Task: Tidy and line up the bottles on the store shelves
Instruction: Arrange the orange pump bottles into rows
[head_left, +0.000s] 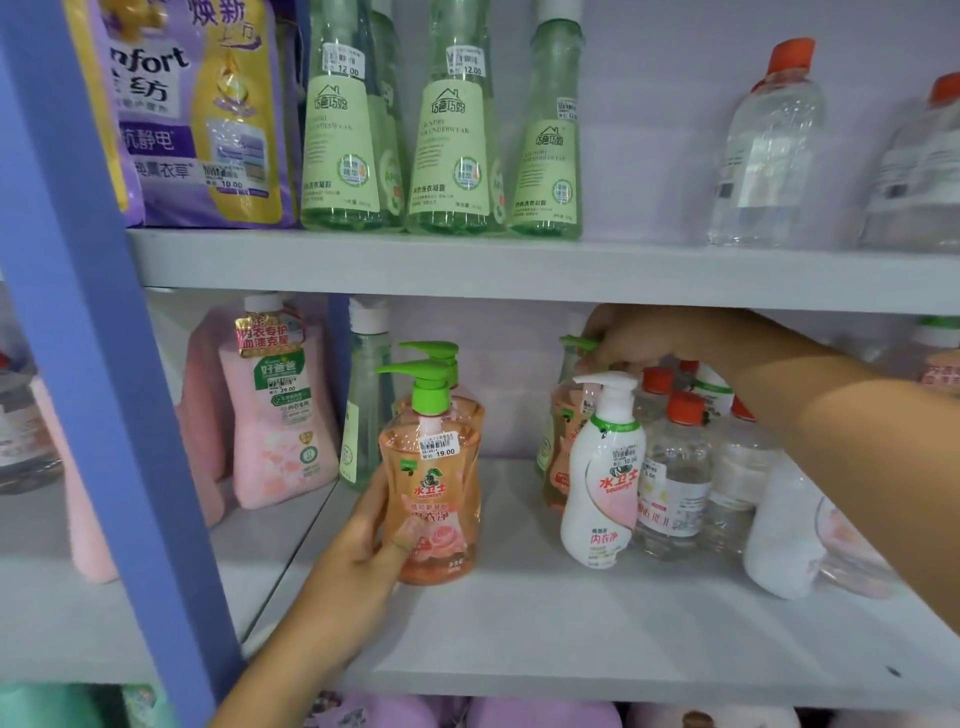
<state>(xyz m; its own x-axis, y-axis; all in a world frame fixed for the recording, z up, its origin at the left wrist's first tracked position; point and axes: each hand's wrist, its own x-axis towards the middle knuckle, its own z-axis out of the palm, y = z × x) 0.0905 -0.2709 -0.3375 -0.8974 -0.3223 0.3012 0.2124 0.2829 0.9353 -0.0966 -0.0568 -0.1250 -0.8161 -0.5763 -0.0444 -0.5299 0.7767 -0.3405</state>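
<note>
Clearly unfinished: the cluster of bottles (675, 467) at the right of the lower shelf (571, 623) stands jumbled. Her left hand (374, 545) wraps the front orange bottle (431, 499), thumb across its label. Her right hand (628, 338) reaches behind, fingers pinching a green pump (574, 342).

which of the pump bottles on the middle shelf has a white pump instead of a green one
The white pump bottle with the pink label, standing alone at the front right of centre. The orange bottle in the left hand has a green pump.
</note>
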